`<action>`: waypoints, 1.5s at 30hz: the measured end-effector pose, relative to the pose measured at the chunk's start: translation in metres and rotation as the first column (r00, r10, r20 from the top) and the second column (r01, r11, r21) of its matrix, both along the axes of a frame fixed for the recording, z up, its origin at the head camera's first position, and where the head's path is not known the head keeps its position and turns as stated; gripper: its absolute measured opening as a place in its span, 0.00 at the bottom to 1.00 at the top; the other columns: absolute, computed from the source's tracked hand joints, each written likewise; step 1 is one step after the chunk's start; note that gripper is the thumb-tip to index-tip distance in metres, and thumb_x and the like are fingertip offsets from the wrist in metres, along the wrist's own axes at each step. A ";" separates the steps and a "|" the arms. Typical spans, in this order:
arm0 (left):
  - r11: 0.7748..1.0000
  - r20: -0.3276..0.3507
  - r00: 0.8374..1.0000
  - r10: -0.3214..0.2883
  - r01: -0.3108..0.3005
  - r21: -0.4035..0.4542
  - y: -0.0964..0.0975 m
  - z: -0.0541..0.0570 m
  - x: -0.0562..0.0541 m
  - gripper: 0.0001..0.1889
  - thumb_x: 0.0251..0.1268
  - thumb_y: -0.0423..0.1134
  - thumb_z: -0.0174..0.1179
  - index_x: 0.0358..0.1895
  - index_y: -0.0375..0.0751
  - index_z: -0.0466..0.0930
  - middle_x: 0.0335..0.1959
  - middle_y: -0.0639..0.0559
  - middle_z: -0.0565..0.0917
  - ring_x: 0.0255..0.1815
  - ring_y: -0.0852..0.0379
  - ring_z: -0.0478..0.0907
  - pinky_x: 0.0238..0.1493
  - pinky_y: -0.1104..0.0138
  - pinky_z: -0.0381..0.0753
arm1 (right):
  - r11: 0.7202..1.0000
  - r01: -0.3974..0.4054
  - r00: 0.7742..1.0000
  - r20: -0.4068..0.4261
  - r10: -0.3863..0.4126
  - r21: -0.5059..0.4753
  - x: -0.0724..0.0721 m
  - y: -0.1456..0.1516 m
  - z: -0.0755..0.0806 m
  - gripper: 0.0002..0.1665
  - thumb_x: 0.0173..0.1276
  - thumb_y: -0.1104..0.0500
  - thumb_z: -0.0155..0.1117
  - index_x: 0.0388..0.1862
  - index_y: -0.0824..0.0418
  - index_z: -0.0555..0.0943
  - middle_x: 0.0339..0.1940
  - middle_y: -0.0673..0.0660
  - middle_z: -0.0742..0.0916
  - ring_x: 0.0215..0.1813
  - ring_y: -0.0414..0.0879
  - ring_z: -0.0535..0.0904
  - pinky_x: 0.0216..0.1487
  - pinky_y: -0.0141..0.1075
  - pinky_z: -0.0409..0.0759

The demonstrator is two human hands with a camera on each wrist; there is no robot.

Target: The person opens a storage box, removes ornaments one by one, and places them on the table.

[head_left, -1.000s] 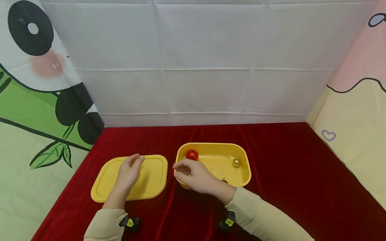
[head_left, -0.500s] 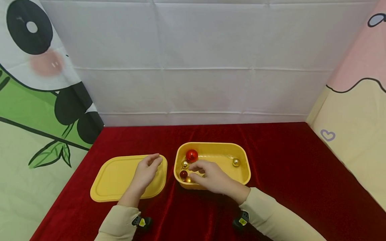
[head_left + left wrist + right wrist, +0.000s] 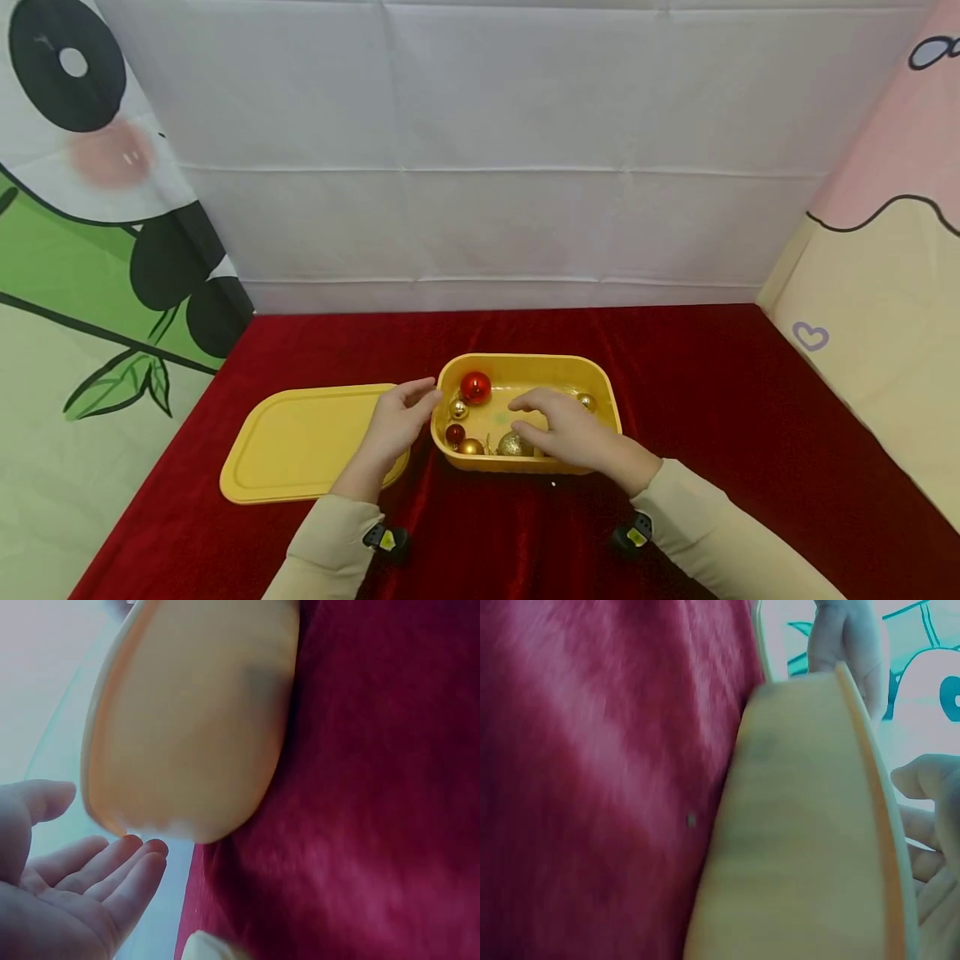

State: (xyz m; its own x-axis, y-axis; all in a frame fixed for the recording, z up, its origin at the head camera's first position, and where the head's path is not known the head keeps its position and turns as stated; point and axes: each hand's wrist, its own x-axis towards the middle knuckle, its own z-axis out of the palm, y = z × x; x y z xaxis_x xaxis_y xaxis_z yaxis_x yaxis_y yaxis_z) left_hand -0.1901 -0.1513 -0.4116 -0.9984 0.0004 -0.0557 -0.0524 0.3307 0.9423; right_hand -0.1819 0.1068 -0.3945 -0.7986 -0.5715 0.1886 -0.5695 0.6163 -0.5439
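Observation:
A yellow box (image 3: 525, 357) on the cloth holds several bauble-like balls. On its left are a shiny red ball (image 3: 476, 387), a small gold ball (image 3: 458, 408), a dark red ball (image 3: 454, 434) and a gold ball (image 3: 471, 447). A glittery gold ball (image 3: 514, 444) lies by the front wall; another gold ball (image 3: 587, 401) is partly hidden at the right. My right hand (image 3: 566, 429) hovers over the box, fingers loosely bent, holding nothing. At the box's left end is my left hand (image 3: 397, 425), fingers relaxed; whether the fingertips (image 3: 156, 847) touch it I cannot tell.
A flat yellow lid (image 3: 300, 442) lies left of the box, partly behind my left hand. Dark red velvet cloth (image 3: 712, 400) covers the table. A tiny pale speck (image 3: 553, 483) lies in front of the box. A white sheet (image 3: 510, 225) hangs behind.
Both hands have moved right: the left from over the lid to the box's left end, the right from the box's left side toward its middle. The balls on the left have come into view.

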 end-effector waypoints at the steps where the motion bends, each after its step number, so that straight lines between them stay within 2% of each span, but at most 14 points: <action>1: 1.000 0.000 1.000 0.002 -0.002 0.000 0.002 0.000 -0.001 0.24 0.69 0.41 0.55 0.64 0.34 0.70 0.59 0.36 0.76 0.60 0.45 0.74 0.57 0.57 0.77 | 1.000 0.005 1.000 -0.011 -0.005 0.015 -0.001 0.003 0.001 0.19 0.69 0.53 0.58 0.54 0.63 0.79 0.53 0.57 0.84 0.56 0.51 0.79 0.57 0.46 0.76; 7: 0.999 -0.014 0.999 0.036 -0.036 -0.013 0.008 -0.001 -0.007 0.23 0.66 0.36 0.56 0.63 0.32 0.70 0.57 0.33 0.77 0.58 0.42 0.75 0.56 0.56 0.77 | 0.988 0.055 0.995 -0.086 -0.042 0.144 -0.008 0.019 0.004 0.20 0.67 0.52 0.60 0.52 0.62 0.79 0.52 0.57 0.84 0.58 0.53 0.78 0.59 0.47 0.75; 13: 0.997 -0.010 0.998 0.070 -0.070 -0.025 0.012 -0.001 -0.008 0.21 0.64 0.32 0.55 0.61 0.33 0.73 0.54 0.35 0.79 0.54 0.44 0.77 0.52 0.58 0.80 | 0.948 0.100 0.980 -0.193 -0.042 0.302 -0.016 0.036 0.004 0.19 0.63 0.53 0.65 0.49 0.62 0.80 0.48 0.56 0.84 0.54 0.51 0.79 0.54 0.44 0.78; 18: 0.996 0.016 0.996 0.089 -0.089 0.014 0.010 -0.003 -0.006 0.20 0.64 0.32 0.55 0.61 0.35 0.73 0.53 0.37 0.79 0.52 0.46 0.78 0.49 0.61 0.81 | 0.912 0.110 0.952 -0.306 0.018 0.395 -0.024 0.043 0.002 0.17 0.58 0.56 0.69 0.44 0.63 0.81 0.42 0.56 0.84 0.45 0.50 0.81 0.48 0.42 0.80; 22: 0.996 0.025 0.996 0.080 -0.082 0.043 0.008 -0.005 -0.005 0.21 0.65 0.33 0.55 0.62 0.36 0.72 0.55 0.36 0.78 0.53 0.46 0.77 0.50 0.60 0.80 | 0.869 0.138 0.922 -0.382 0.062 0.475 -0.030 0.047 -0.002 0.12 0.55 0.59 0.70 0.37 0.63 0.81 0.34 0.55 0.83 0.38 0.49 0.80 0.44 0.42 0.79; 26: 0.997 0.046 0.998 0.052 -0.055 0.062 0.006 -0.008 -0.007 0.22 0.66 0.34 0.56 0.63 0.37 0.71 0.58 0.37 0.77 0.54 0.46 0.76 0.52 0.60 0.80 | 0.828 0.166 0.906 -0.414 0.086 0.535 -0.032 0.048 -0.004 0.09 0.54 0.59 0.70 0.31 0.61 0.80 0.28 0.54 0.81 0.35 0.49 0.78 0.43 0.43 0.78; 33: 0.994 0.084 0.996 0.041 -0.050 0.102 0.006 -0.012 -0.008 0.22 0.66 0.36 0.56 0.63 0.40 0.72 0.58 0.39 0.77 0.54 0.48 0.77 0.48 0.62 0.81 | 0.782 0.203 0.883 -0.456 0.114 0.589 -0.032 0.048 -0.007 0.06 0.55 0.61 0.68 0.29 0.62 0.80 0.26 0.55 0.81 0.34 0.50 0.78 0.43 0.43 0.77; 39: 0.991 0.097 0.994 0.044 -0.056 0.125 0.006 -0.012 -0.009 0.22 0.66 0.36 0.57 0.63 0.40 0.71 0.58 0.40 0.76 0.53 0.49 0.77 0.49 0.60 0.81 | 0.739 0.225 0.890 -0.443 0.110 0.635 -0.032 0.045 -0.009 0.02 0.56 0.66 0.64 0.29 0.61 0.81 0.28 0.54 0.83 0.35 0.49 0.79 0.47 0.43 0.77; 41: 0.990 0.095 0.994 0.045 -0.057 0.128 0.007 -0.012 -0.008 0.22 0.66 0.36 0.56 0.63 0.39 0.71 0.58 0.39 0.76 0.53 0.49 0.77 0.49 0.60 0.81 | 0.730 0.230 0.891 -0.441 0.108 0.644 -0.033 0.044 -0.009 0.03 0.57 0.68 0.63 0.29 0.60 0.81 0.28 0.54 0.83 0.35 0.49 0.79 0.48 0.44 0.76; 45: 0.990 0.093 0.995 0.046 -0.058 0.128 0.006 -0.012 -0.008 0.22 0.66 0.35 0.56 0.63 0.38 0.71 0.58 0.38 0.76 0.53 0.49 0.77 0.49 0.60 0.81 | 0.730 0.242 0.884 -0.455 0.106 0.639 -0.033 0.043 -0.011 0.04 0.58 0.69 0.62 0.28 0.60 0.80 0.26 0.54 0.82 0.35 0.49 0.79 0.47 0.43 0.75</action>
